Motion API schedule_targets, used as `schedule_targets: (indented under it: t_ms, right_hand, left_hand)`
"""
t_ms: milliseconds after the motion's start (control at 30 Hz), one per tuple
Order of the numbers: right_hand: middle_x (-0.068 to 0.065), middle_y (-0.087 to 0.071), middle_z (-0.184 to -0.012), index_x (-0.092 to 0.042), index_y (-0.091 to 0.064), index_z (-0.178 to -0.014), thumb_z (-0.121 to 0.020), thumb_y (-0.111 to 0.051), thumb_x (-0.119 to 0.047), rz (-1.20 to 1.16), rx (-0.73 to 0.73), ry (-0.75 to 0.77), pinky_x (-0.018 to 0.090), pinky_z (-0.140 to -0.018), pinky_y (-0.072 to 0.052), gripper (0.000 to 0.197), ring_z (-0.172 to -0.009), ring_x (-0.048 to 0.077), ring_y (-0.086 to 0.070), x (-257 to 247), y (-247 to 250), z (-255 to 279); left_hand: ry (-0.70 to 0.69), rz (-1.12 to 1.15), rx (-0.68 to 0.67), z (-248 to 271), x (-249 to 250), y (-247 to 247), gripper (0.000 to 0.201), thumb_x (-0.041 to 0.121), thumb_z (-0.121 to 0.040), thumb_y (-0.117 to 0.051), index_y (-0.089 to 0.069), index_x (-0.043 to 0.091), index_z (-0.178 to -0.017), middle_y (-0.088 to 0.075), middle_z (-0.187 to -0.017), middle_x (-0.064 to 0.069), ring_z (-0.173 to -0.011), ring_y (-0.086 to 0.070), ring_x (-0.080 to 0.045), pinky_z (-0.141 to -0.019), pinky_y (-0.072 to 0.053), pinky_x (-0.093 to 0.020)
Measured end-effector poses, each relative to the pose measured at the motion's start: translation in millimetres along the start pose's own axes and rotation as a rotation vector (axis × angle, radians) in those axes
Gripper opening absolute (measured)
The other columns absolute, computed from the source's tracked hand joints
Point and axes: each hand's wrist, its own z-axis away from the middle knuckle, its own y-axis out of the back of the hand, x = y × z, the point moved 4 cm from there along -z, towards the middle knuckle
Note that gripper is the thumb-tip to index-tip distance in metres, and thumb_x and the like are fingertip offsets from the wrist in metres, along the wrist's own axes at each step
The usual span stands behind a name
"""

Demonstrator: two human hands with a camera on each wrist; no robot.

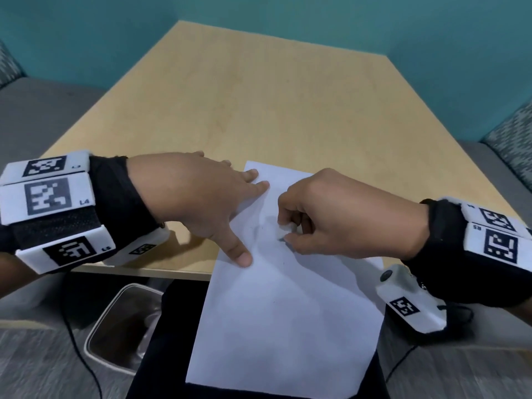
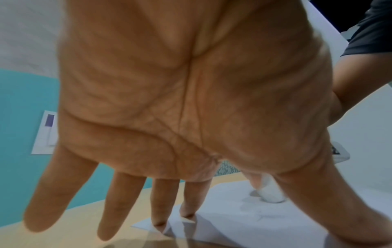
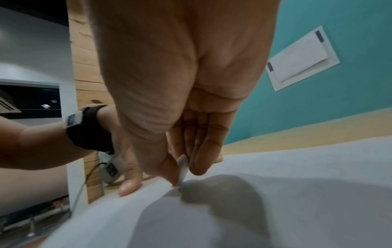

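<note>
A white sheet of paper (image 1: pixel 282 312) lies on the wooden table (image 1: pixel 259 96), its near half hanging over the front edge above my lap. My left hand (image 1: pixel 236 220) is spread flat, with its fingertips and thumb (image 3: pixel 129 186) pressing the sheet's left side. My right hand (image 1: pixel 288 231) pinches a small white eraser (image 1: pixel 283 228) between thumb and fingers, its tip touching the paper beside faint pencil marks (image 1: pixel 259 228). The eraser (image 2: pixel 270 193) also shows past my left palm, and the eraser (image 3: pixel 182 169) shows upright in the right wrist view.
A bin (image 1: pixel 121 326) with a pale rim stands on the floor under the table's left front. Grey cushioned seats (image 1: pixel 43 116) flank the table, and a teal wall is behind it. Thin cables (image 1: pixel 80 355) run across the floor.
</note>
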Motion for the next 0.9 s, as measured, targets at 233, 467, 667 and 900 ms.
schedule_targets:
  t_ms: [233,467,667,900]
  right_hand:
    - [-0.013,-0.068,-0.076,-0.026,-0.071,-0.091,-0.086,-0.072,-0.034,0.02,-0.019,-0.014,0.03,-0.068,-0.055,0.009,-0.074,0.006,-0.063,4.5,6.8,-2.7]
    - [-0.013,-0.067,-0.077,-0.028,-0.067,-0.089,-0.088,-0.07,-0.037,0.052,-0.084,0.033,0.021,-0.065,-0.048,0.009,-0.074,0.006,-0.06,-10.1,-0.1,2.8]
    - [-0.011,-0.067,-0.074,-0.025,-0.067,-0.084,-0.086,-0.066,-0.03,0.107,0.044,-0.075,0.04,-0.068,-0.057,0.006,-0.072,0.009,-0.061,12.4,10.4,-6.8]
    - [-0.014,-0.067,-0.079,-0.026,-0.07,-0.093,-0.089,-0.071,-0.037,0.095,0.011,-0.022,0.023,-0.067,-0.048,0.012,-0.075,0.006,-0.06,11.4,15.7,5.7]
  left_hand:
    - [-0.002,-0.022,0.002,0.7,1.2,1.5,0.137,0.1,-0.065,-0.052,0.018,0.038,-0.165,0.013,-0.174,0.018,-0.162,-0.011,-0.021,-0.128,-0.012,-0.058]
    - [-0.008,-0.041,0.002,-1.0,1.4,2.3,0.138,0.101,-0.063,-0.051,0.018,0.038,-0.165,0.011,-0.174,0.018,-0.162,-0.012,-0.021,-0.128,-0.011,-0.059]
    - [-0.003,-0.029,0.0,-0.2,2.5,3.4,0.138,0.102,-0.064,-0.05,0.018,0.038,-0.165,0.01,-0.174,0.017,-0.161,-0.016,-0.02,-0.128,-0.011,-0.059]
    - [-0.019,-0.038,0.011,-2.2,1.6,2.0,0.139,0.104,-0.062,-0.049,0.012,0.037,-0.167,0.003,-0.176,0.015,-0.16,-0.021,-0.02,-0.128,-0.008,-0.061]
